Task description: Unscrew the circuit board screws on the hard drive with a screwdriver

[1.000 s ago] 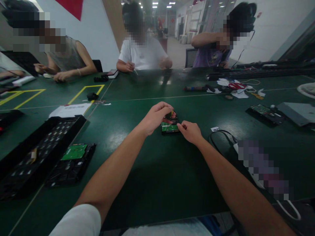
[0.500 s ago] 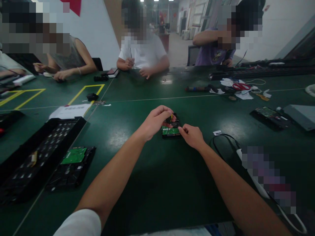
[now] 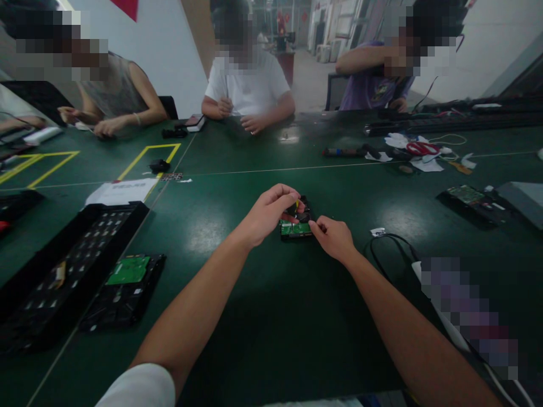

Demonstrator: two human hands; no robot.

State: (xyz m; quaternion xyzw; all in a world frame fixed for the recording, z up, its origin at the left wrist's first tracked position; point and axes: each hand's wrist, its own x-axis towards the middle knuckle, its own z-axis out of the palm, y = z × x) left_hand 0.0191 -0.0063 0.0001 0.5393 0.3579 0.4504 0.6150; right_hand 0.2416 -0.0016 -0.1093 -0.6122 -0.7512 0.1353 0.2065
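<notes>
A hard drive (image 3: 296, 228) with a green circuit board lies on the green table in front of me. Over its upper left part, my left hand (image 3: 274, 212) is closed around a small black-and-yellow thing (image 3: 297, 204), mostly hidden by the fingers, so its kind is unclear. My right hand (image 3: 335, 236) is closed at the drive's right edge, thumb and index finger gripping its corner. A second hard drive (image 3: 127, 270), green board up, rests to the left beside a long black tray (image 3: 142, 210).
Right of me lie a black cable (image 3: 399, 236) and a white strip-like object (image 3: 418, 271). Farther right are another drive-like unit (image 3: 469, 198) and a grey box (image 3: 524, 200). Papers and red cord (image 3: 423, 148) lie beyond. Several people sit across the table (image 3: 237, 192).
The view has shifted slightly, moving the surroundings a little in the frame. Both hands keep nearly the same pose at the hard drive.
</notes>
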